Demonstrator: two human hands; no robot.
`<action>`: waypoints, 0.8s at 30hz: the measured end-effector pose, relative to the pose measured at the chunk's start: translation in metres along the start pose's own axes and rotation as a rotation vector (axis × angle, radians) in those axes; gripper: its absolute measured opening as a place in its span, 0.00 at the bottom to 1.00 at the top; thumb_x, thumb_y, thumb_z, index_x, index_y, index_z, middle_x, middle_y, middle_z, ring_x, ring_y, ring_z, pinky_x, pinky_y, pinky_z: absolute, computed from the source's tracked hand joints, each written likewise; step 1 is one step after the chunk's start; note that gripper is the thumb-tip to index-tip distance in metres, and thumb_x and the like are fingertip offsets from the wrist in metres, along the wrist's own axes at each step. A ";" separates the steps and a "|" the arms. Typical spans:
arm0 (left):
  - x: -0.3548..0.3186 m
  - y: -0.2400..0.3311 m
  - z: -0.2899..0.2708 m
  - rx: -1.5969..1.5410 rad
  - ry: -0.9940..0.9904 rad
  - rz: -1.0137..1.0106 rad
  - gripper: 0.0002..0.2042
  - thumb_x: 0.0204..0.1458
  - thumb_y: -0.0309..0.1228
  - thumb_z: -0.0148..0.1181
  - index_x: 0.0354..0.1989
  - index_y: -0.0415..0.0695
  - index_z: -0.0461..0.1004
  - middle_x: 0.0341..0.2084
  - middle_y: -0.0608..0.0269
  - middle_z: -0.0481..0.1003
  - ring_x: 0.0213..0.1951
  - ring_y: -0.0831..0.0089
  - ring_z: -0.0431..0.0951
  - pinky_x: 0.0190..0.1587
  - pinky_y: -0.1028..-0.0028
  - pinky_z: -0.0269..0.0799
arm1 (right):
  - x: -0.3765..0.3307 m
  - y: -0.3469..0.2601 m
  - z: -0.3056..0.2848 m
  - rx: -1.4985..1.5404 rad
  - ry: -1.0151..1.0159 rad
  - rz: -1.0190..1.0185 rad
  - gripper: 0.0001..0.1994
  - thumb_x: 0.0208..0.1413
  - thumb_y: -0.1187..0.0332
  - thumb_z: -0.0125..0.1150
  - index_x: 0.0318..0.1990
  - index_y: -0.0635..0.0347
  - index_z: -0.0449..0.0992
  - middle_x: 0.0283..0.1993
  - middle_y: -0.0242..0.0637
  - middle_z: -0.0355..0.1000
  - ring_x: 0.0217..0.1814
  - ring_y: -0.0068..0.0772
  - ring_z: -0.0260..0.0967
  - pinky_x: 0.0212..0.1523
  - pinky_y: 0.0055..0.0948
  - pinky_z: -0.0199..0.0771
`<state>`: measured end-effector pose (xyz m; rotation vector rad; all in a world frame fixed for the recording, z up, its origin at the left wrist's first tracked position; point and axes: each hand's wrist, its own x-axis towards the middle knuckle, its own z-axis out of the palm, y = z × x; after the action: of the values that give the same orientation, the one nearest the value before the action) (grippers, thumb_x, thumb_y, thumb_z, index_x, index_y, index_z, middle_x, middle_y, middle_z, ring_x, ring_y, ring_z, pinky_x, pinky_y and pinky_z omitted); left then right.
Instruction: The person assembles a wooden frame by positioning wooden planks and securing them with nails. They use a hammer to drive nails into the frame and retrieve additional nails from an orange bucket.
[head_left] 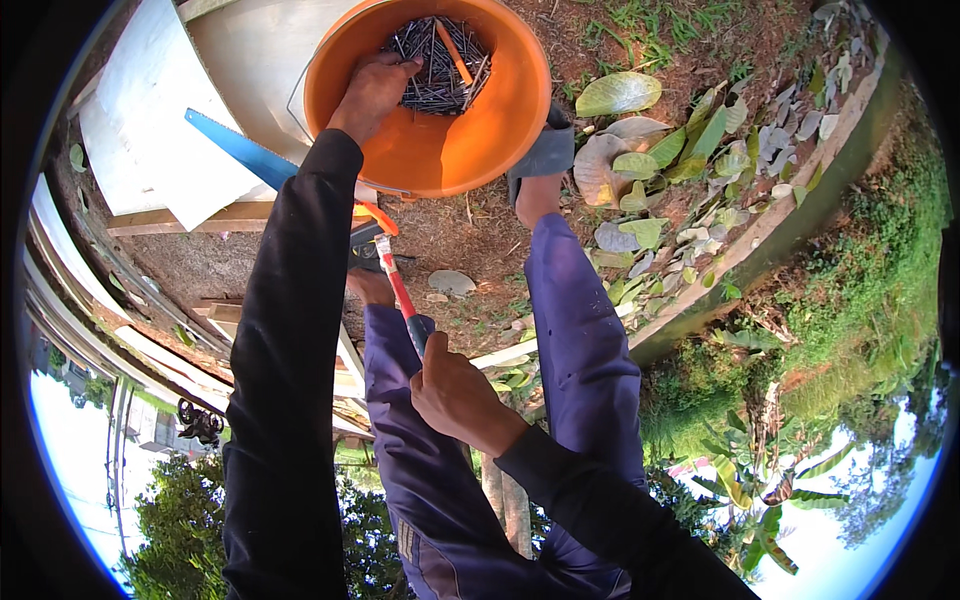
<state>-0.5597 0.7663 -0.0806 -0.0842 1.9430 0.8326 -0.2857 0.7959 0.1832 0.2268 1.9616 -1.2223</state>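
Landmark: orange bucket (440,150), standing on bare soil.
Bucket contents: pile of dark nails (440,65) against the far wall, one orange stick among them.
Left hand (372,90): inside the bucket, fingers curled into the near edge of the nails; whether any are gripped cannot be told.
Right hand (455,390): well below the bucket, clenched round the dark grip of a red-shafted hammer (400,290).
Hammer head: points toward the bucket.
Blue saw (240,150): left of the bucket, lying on white boards (150,150).
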 end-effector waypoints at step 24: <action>-0.018 0.008 0.088 0.243 0.012 0.011 0.17 0.60 0.38 0.59 0.54 0.44 0.80 0.44 0.43 0.81 0.50 0.52 0.81 0.56 0.62 0.73 | 0.004 0.000 -0.001 -0.073 0.032 -0.064 0.12 0.50 0.70 0.58 0.21 0.70 0.73 0.34 0.55 0.62 0.19 0.36 0.70 0.17 0.32 0.72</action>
<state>-0.4869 0.8187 -0.0867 0.0675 2.0424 0.5984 -0.2887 0.7956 0.1802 0.1481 2.0516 -1.1915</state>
